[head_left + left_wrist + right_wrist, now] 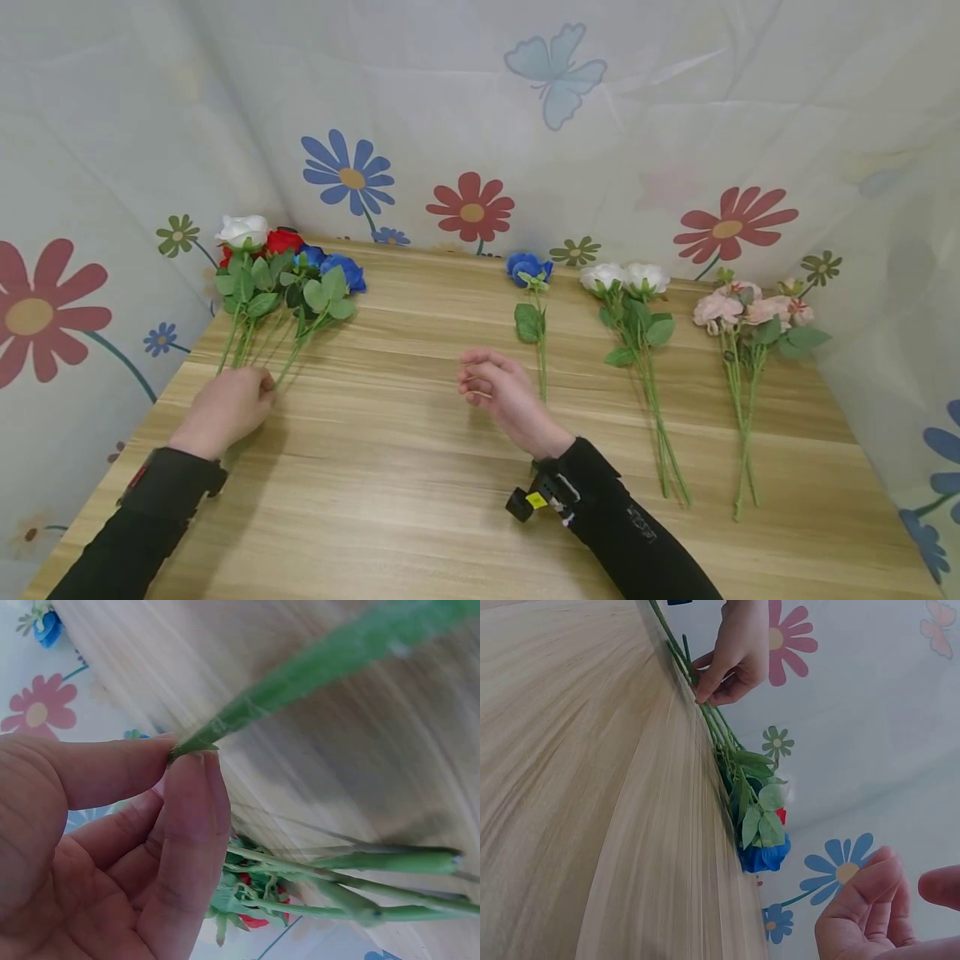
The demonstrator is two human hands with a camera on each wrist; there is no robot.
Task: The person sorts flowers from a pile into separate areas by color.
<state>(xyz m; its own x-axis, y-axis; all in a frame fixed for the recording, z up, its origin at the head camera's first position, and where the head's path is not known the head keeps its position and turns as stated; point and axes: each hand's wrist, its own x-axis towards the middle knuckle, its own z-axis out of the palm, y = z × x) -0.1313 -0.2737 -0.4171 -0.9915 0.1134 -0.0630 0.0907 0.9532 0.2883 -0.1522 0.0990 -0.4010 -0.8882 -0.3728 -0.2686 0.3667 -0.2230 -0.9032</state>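
At the left of the head view, my left hand (228, 408) is over the lower stems of a bunch of artificial roses: a white rose (243, 231), a red rose (284, 241) and a blue rose (345, 272). Close up in the left wrist view, thumb and fingertips pinch one green stem (277, 686); other stems (390, 889) lie below. Which bloom tops the pinched stem is hard to tell, probably a blue one. My right hand (510, 396) hovers above the table with loosely bent fingers, holding nothing, beside the stem of a single blue rose (528, 268).
Two white roses (643, 279) with crossing stems lie right of the single blue rose. Pale pink flowers (718, 308) lie farther right. The wooden table (390, 500) meets a printed cloth backdrop (450, 100) at the back and sides.
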